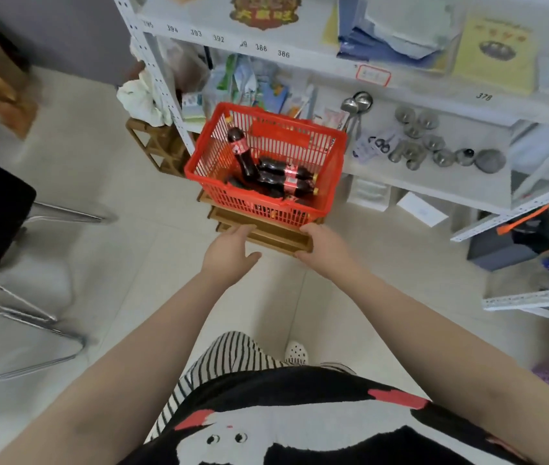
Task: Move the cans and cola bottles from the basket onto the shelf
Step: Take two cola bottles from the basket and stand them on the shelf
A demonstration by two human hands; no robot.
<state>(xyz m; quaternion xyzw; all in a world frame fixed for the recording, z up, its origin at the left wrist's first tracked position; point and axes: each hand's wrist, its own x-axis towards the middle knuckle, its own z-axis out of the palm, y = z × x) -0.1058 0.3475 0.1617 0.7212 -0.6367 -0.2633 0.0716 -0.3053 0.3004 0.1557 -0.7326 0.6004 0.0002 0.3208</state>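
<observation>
So the cola bottles [268, 166] are all still in the red basket [333, 152], which sits on a stack of wooden crates [266, 234] right in front of the white shelf [427, 177]. I count three for sure: one leaning up against the left wall of the basket, cap up, and two lying flat side by side with caps pointing right. There's maybe a fourth dark shape under them, can't really tell. No cans that I can see, could be buried underneath.

Hands: the left hand [231, 251] is empty, fingers relaxed and spread, fingertips just reaching the near edge of the top crate. The right hand [325, 245] rests on the crate's near right corner, fingers draped over the edge, so I can't tell if it's actually gripping.

Looks like the very start, nothing moved yet. Next move would be reaching over the basket rim and grabbing a bottle; the leaning one seems easiest, by the neck. The middle shelf already has a bunch of metal cups [430, 142] and ladles [356, 104], so a free spot needs picking.
</observation>
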